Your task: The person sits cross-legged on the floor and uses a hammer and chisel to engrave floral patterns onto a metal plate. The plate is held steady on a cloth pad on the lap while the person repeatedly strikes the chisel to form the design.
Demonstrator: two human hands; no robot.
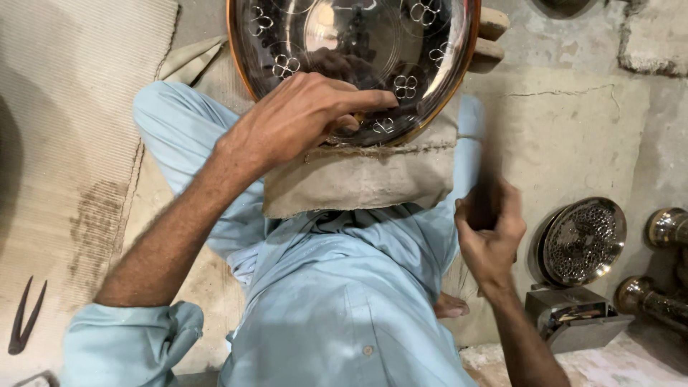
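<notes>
Sitting on the floor in light blue clothes, the person worked over a large round metal tray [401, 43] with a copper-coloured rim and small four-petal flower marks cut into its shiny face. The tray leaned on a folded piece of coarse cloth [358, 179] laid across the person's lap, its upper part running out of view. The left hand [301, 118] rested on the lower edge of the tray, fingers curled and pinched around a small tool that was mostly hidden; the forefinger pointed along the tray's face toward one flower mark. The right hand [491, 229] was held well apart from the tray, to the side of the cloth, closed in a fist around a dark handle [486, 197]; motion blur hid what kind of tool it was. Beside the right forearm stood a small metal box [573, 319], and behind it a round pierced metal dish [582, 240] stood propped on edge. Two rounded metal pieces [666, 229] lay near the right edge. A pair of dark tongs [25, 315] lay on the woven mat [79, 107] at the far left.
</notes>
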